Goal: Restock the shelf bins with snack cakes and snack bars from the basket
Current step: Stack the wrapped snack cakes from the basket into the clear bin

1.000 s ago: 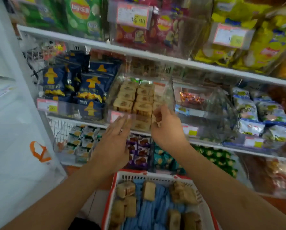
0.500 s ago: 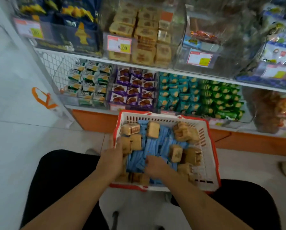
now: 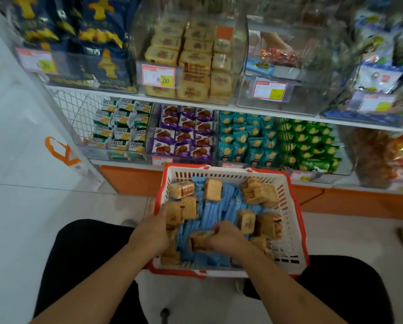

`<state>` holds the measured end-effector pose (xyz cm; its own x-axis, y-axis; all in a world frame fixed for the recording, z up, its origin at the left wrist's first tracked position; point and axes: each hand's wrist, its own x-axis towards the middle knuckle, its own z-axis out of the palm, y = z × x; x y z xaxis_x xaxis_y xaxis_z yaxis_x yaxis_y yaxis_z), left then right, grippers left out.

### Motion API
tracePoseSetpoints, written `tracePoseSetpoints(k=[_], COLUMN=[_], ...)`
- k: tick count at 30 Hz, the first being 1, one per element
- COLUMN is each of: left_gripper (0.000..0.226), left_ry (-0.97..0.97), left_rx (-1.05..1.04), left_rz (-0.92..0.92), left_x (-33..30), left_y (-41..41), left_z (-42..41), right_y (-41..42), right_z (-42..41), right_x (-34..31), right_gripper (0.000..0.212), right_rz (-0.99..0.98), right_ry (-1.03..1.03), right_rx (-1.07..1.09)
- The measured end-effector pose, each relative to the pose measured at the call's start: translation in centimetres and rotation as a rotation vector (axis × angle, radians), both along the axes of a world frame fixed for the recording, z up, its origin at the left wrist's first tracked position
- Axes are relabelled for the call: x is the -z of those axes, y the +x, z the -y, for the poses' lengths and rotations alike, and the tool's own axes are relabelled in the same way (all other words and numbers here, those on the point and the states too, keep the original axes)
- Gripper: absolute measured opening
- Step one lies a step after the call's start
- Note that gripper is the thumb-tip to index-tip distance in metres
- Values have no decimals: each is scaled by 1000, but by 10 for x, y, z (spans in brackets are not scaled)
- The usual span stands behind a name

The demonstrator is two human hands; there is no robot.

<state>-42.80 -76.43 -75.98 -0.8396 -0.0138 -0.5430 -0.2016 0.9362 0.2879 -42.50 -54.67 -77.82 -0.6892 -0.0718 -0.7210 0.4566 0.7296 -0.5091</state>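
The restock looks partly done and far from over. The clear shelf bin (image 3: 186, 66) behind the 8.00 price tag (image 3: 158, 77) already holds several rows of tan snack cakes, stacked close to its front wall, though space seems to remain toward its top and back. The red-and-white basket (image 3: 291, 220), resting on the person's lap in front of the lowest shelf, still carries a good number of snack cakes (image 3: 257, 192) scattered along its left, far and right sides, all lying on a thick layer of blue snack bars (image 3: 213, 208) that covers the basket floor; no matching blue bars can be made out with certainty in any bin, so that half of the job appears largely still to do. Both arms reach down into the basket's near half. The left hand (image 3: 152, 232) is at the near-left corner, fingers curled around a tan cake (image 3: 172, 213) that stands on edge against the basket's left wall. The right hand (image 3: 226, 237) is near the middle of the near edge, fingers bent and pinching another cake (image 3: 199, 239) that is tilted up off the blue bars. Both hands are thus loaded, and the next lift would likely go up to the cake bin.
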Motion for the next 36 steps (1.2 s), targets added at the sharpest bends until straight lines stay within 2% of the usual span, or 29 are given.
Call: tracePoseSetpoints(k=[1, 3, 5, 9, 13, 19, 24, 26, 29, 31, 34, 36], left_gripper=[78, 47, 21, 25, 15, 19, 23, 24, 19, 13, 19, 24], left_ry=[15, 66, 243, 862, 1102, 1203, 1189, 1186, 1174, 1093, 898, 874], left_rx=[-27, -89, -132, -406, -371, -377, -431, -443, -484, -486, -382, -371], left_rz=[-36, -90, -134, -86, -174, -183, -227, -253, -325, -426, -591, -618], left_x=[-5, -25, -58, -140, -196, -237, -242, -240, -240, -240, -243, -247], left_y=[-3, -12, -22, -29, -20, -20, -27, -34, -52, -71, -106, -132], left_z=[0, -4, -15, -49, -66, -72, -67, -63, -51, -38, -14, -2], right_y=[-5, -13, -16, -19, -17, -12, -17, -24, -47, -71, -120, -154], right_z=[-7, -21, -31, -47, -54, -59, -54, -46, -32, -20, 0, 14], right_x=[-14, -44, -87, -162, -217, -256, -267, -270, -280, -291, -304, -309], right_gripper=[29, 41, 49, 61, 66, 68, 64, 65, 63, 61, 60, 58], right_rz=[-45, -191, -367, -687, -883, -975, -1118, -1154, -1105, -1071, -1021, -998], right_ry=[-50, -177, -224, -261, -357, -376, 54, 158, 104, 72, 56, 40], right_rx=[32, 83, 76, 62, 33, 55, -150, -229, -180, -117, -48, -42])
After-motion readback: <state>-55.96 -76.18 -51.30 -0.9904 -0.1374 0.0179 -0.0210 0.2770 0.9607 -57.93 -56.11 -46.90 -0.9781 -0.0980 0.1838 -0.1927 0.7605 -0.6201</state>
